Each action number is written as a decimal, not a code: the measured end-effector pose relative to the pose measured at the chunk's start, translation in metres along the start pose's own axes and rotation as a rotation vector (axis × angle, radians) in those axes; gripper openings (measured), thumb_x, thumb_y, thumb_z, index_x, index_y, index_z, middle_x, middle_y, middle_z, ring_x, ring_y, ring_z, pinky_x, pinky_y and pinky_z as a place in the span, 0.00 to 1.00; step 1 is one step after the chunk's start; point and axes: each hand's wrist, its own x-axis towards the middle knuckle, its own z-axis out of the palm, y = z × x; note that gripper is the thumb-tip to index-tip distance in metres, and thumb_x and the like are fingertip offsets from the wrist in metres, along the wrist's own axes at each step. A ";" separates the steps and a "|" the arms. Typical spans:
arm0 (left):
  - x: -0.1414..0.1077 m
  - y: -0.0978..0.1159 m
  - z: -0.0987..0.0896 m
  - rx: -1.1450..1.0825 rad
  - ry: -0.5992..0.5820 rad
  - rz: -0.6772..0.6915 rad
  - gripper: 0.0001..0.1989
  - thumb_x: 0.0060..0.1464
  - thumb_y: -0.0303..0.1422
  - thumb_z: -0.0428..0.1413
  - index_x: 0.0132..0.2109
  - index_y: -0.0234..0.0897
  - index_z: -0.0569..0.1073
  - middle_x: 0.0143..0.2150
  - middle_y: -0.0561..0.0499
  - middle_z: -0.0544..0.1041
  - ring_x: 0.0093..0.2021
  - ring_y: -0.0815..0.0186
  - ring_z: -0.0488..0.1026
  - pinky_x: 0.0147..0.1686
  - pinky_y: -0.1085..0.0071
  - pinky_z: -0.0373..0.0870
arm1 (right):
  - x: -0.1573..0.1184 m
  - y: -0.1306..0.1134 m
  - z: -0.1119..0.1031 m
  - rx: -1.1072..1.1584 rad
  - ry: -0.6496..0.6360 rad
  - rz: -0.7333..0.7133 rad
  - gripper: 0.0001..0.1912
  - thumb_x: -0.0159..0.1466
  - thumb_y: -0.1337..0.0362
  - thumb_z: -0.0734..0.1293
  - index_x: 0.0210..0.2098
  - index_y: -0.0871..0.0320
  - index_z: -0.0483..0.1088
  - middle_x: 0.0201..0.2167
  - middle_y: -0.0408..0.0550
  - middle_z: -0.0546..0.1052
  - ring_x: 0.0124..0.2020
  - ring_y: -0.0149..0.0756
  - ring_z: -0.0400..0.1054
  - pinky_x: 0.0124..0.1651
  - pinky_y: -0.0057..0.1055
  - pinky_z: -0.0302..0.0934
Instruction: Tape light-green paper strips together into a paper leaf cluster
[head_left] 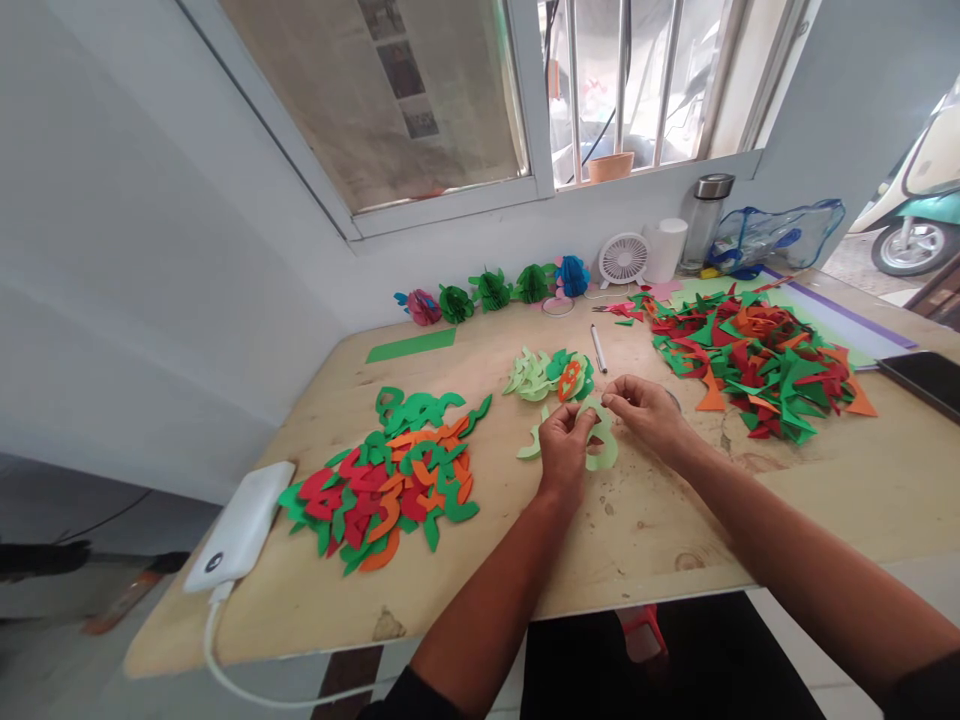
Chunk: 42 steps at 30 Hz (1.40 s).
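A light green paper cut-out (604, 452) with rounded openings is held up between my two hands. My left hand (564, 442) is closed on its left side, thumb against the paper. My right hand (637, 405) pinches its upper right edge with thumb and fingertips. Another light green piece (530, 448) lies flat on the table, partly hidden behind my left hand. Just beyond my hands sits a small pile of light green cut-outs (529, 374), with darker green pieces and an orange one (570, 380) at its right end.
Left lies a heap of red, orange and green cut-outs (405, 470); right, a heap of pointed scraps (765, 360). A pen (598, 349), red-handled scissors (611, 311), a fan (623, 259), a bottle (705, 222) and paper figures (493, 290) stand or lie behind. A power bank (244, 525) and phone (926, 378) lie near the sides.
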 end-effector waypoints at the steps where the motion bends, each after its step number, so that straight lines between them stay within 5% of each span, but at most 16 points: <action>1: 0.000 0.000 0.000 0.002 0.000 0.004 0.12 0.38 0.38 0.61 0.25 0.33 0.71 0.20 0.56 0.67 0.19 0.75 0.62 0.18 0.79 0.59 | 0.000 0.001 0.000 0.008 -0.010 -0.006 0.10 0.56 0.57 0.65 0.25 0.57 0.65 0.21 0.40 0.66 0.23 0.28 0.58 0.27 0.27 0.54; 16: -0.003 -0.001 0.004 -0.045 -0.073 -0.034 0.17 0.37 0.41 0.64 0.27 0.32 0.71 0.23 0.54 0.72 0.20 0.74 0.66 0.21 0.76 0.63 | -0.005 -0.009 0.003 0.016 -0.019 -0.017 0.07 0.55 0.61 0.64 0.24 0.57 0.65 0.20 0.41 0.69 0.24 0.30 0.60 0.29 0.29 0.55; 22: -0.001 0.004 0.002 -0.044 -0.014 0.067 0.13 0.36 0.36 0.64 0.26 0.33 0.71 0.22 0.53 0.74 0.24 0.71 0.70 0.27 0.75 0.66 | -0.004 -0.009 0.001 -0.023 -0.038 -0.034 0.07 0.55 0.61 0.64 0.24 0.58 0.67 0.21 0.42 0.71 0.24 0.30 0.62 0.28 0.28 0.55; 34: -0.004 0.008 0.002 0.037 -0.059 0.021 0.09 0.39 0.35 0.61 0.23 0.33 0.73 0.22 0.50 0.75 0.24 0.68 0.72 0.24 0.74 0.65 | -0.005 -0.011 0.003 0.030 0.008 -0.005 0.06 0.54 0.62 0.65 0.23 0.57 0.65 0.19 0.41 0.71 0.22 0.30 0.64 0.25 0.27 0.57; 42: -0.002 0.007 0.001 0.056 0.028 0.047 0.07 0.39 0.32 0.60 0.24 0.33 0.70 0.22 0.49 0.76 0.23 0.68 0.73 0.23 0.76 0.62 | -0.004 -0.005 0.004 0.127 -0.008 0.013 0.09 0.54 0.59 0.66 0.26 0.58 0.67 0.22 0.41 0.70 0.23 0.28 0.62 0.25 0.26 0.56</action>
